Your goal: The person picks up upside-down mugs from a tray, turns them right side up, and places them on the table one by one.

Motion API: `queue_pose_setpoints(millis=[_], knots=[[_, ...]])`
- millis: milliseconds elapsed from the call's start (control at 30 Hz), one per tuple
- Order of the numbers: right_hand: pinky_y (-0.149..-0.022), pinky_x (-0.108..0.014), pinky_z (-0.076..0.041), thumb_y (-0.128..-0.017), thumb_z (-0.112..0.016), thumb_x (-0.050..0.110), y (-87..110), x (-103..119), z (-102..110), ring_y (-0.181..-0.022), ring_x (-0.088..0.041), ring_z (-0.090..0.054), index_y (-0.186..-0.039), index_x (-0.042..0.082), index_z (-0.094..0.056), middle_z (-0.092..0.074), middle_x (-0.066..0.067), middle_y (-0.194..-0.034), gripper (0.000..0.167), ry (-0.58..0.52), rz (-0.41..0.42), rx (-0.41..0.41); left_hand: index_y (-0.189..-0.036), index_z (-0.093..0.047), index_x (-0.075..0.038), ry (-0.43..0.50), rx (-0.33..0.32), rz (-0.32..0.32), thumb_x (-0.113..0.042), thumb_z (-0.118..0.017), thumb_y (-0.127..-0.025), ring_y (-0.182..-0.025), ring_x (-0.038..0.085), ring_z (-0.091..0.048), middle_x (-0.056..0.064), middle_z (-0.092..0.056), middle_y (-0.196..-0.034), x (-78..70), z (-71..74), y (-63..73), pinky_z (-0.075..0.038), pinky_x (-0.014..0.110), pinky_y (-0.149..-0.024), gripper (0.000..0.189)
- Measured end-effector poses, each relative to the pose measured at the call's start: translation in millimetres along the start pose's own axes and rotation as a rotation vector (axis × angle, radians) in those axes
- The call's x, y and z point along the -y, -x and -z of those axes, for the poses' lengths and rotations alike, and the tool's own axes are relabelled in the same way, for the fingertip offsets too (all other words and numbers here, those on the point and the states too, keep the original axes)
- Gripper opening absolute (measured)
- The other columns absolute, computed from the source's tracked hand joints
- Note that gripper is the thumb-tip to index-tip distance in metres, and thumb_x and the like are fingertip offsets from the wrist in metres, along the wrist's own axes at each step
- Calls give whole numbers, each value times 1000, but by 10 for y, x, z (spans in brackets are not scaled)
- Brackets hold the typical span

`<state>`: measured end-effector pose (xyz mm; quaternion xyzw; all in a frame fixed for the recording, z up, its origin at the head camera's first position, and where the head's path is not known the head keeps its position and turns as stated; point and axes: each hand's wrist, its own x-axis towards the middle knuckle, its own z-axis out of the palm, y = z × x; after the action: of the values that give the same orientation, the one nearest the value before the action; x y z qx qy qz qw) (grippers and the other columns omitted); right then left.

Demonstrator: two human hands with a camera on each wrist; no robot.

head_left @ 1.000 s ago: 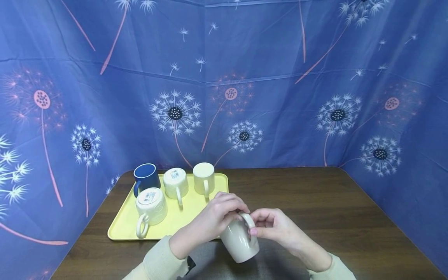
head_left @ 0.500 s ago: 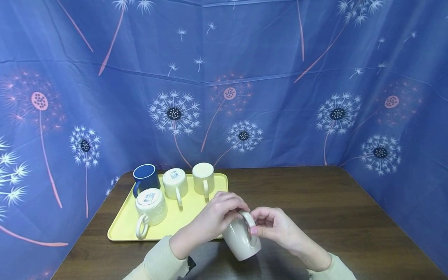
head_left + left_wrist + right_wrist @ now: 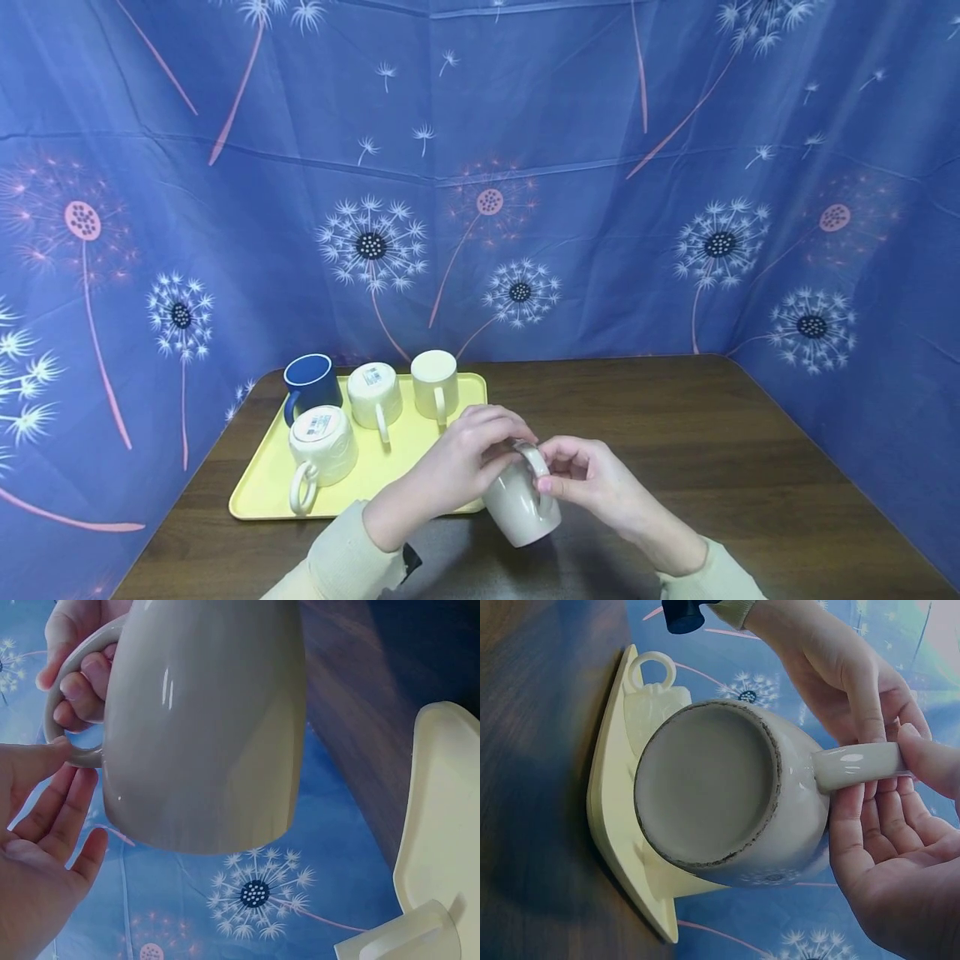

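Observation:
A glossy off-white mug (image 3: 519,507) is tilted over the table's front part, with its base turned down toward me. My left hand (image 3: 467,458) pinches the upper end of its handle, the thumb on the handle in the left wrist view. From the other side my right hand (image 3: 596,485) grips the handle (image 3: 54,712), with curled fingers passing through the loop and the thumb on its outside. In the right wrist view the mug's bare base (image 3: 709,787) shows a rough brownish ring. The mug's opening is hidden.
A yellow tray (image 3: 258,492) stands left on the dark wooden table (image 3: 675,417). It bears a blue mug (image 3: 318,392), two upside-down white mugs (image 3: 326,454) with base labels, and another pale mug (image 3: 435,392) at its right. A blue dandelion-print cloth (image 3: 600,208) surrounds the table.
The mug has shifted slightly up and to the right, away from me, with both hands keeping their hold. The mugs on the tray have stayed in place.

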<state>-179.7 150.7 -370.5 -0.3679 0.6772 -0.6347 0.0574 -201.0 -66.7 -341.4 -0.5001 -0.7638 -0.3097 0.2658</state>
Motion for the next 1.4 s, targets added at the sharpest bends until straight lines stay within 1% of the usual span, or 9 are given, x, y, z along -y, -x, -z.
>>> queue_pose_setpoints(millis=[300, 500, 633, 800, 933, 1033, 1167, 1267, 1400], knots=[[-72, -27, -52, -86, -63, 1, -36, -3, 67, -83, -9, -62, -104, -8, -58, -66, 2, -90, 20, 52, -66, -97, -101, -67, -14, 19, -10, 102, 0, -72, -78, -100, 7, -58, -5, -66, -101, -15, 90, 19, -44, 29, -90, 26], [-70, -27, -51, -86, -63, 1, -48, -7, 117, -79, -8, -61, -103, -7, -58, -65, 6, -87, 20, 77, -63, -151, -103, -67, -13, 27, -48, 138, -7, -73, -80, -101, 9, -59, -4, -65, -103, -6, 137, 54, -46, 28, -91, 24], [-70, -26, -50, -86, -64, 1, -63, -11, 149, -79, -7, -60, -103, -9, -57, -65, 6, -86, 21, 56, -76, -186, -104, -67, -13, 13, -80, 170, -9, -74, -80, -102, 9, -58, -4, -65, -104, 3, 181, 101, -46, 29, -90, 26], [-72, -25, -51, -85, -64, 0, -91, -14, 194, -81, -7, -61, -106, -9, -56, -66, 6, -89, 24, 43, -78, -245, -104, -67, -13, -26, -131, 181, -7, -76, -77, -101, 11, -60, -3, -66, -103, 31, 229, 169, -47, 30, -88, 28], [-73, -24, -51, -85, -63, -2, -117, -26, 229, -83, -7, -62, -107, -11, -56, -67, 4, -91, 25, 37, -48, -280, -103, -67, -13, -39, -155, 194, -6, -76, -76, -99, 13, -60, -4, -66, -102, 49, 259, 226, -48, 31, -87, 29], [-73, -23, -51, -86, -62, -3, -134, -45, 257, -83, -7, -62, -106, -7, -58, -66, 5, -91, 21, 32, -23, -301, -103, -67, -14, -58, -173, 202, -6, -77, -76, -98, 13, -60, -5, -66, -101, 70, 279, 279, -49, 31, -85, 30], [-71, -23, -50, -86, -62, -2, -156, -76, 296, -82, -7, -61, -104, 2, -61, -66, 7, -89, 18, 34, -23, -336, -103, -67, -13, -81, -200, 202, -5, -77, -74, -96, 13, -61, -5, -66, -100, 98, 303, 359, -49, 31, -84, 31], [-70, -23, -49, -86, -63, -2, -171, -112, 326, -82, -6, -60, -103, 3, -60, -65, 8, -89, 18, 45, -33, -362, -102, -67, -13, -90, -214, 211, -4, -77, -74, -94, 12, -62, -6, -66, -99, 112, 323, 421, -50, 31, -83, 32], [-72, -22, -49, -86, -62, -4, -190, -179, 371, -82, -6, -60, -103, -1, -59, -65, 8, -89, 18, 56, -31, -388, -102, -67, -14, -96, -224, 234, -2, -77, -73, -93, 11, -62, -7, -66, -98, 137, 349, 509, -50, 30, -83, 32]])
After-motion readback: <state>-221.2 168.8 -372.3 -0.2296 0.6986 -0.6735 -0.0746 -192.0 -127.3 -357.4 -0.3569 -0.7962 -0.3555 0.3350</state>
